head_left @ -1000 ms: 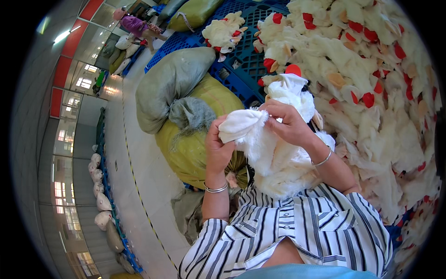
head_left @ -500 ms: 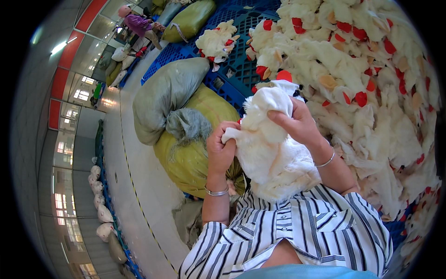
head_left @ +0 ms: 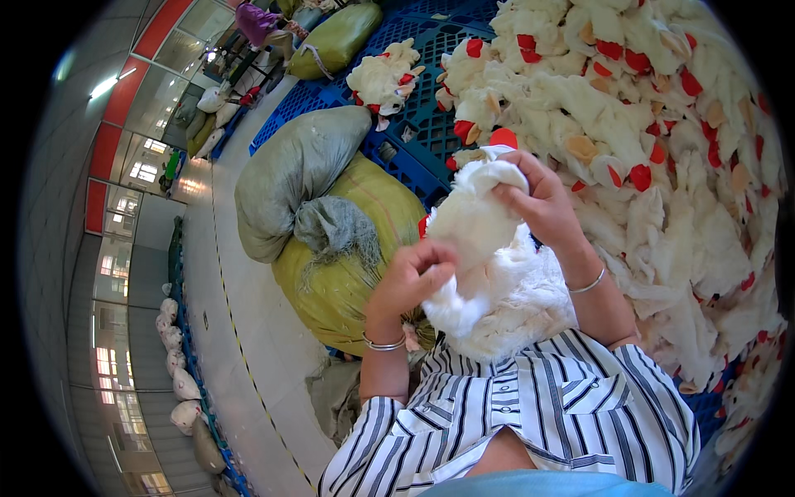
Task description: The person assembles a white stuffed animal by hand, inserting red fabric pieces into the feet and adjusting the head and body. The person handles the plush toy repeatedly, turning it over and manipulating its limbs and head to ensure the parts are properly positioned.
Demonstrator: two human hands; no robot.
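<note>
A white, fluffy plush toy skin [head_left: 523, 294], limp and unstuffed, lies against my striped shirt front. My right hand [head_left: 540, 199] pinches its upper part, thumb in front and fingers behind. A red piece [head_left: 503, 138] sticks out just beyond the skin's top edge. To the left, my left hand [head_left: 416, 277] is curled closed beside the skin, its fingertips smeared by motion. A blurred white flap of the skin hangs just under those fingers. Whether they grip any of it cannot be made out.
A large heap of cream plush skins [head_left: 662, 224] with red and tan parts fills the right. A smaller pile [head_left: 386, 79] lies on blue plastic pallets [head_left: 331, 98]. Grey [head_left: 302, 166] and yellow sacks [head_left: 348, 282] stand at my left. A person [head_left: 258, 26] is far off.
My left hand has moved right and slightly down, away from the edge it pinched. My right hand has shifted up and right with the skin's top. The far person has moved right.
</note>
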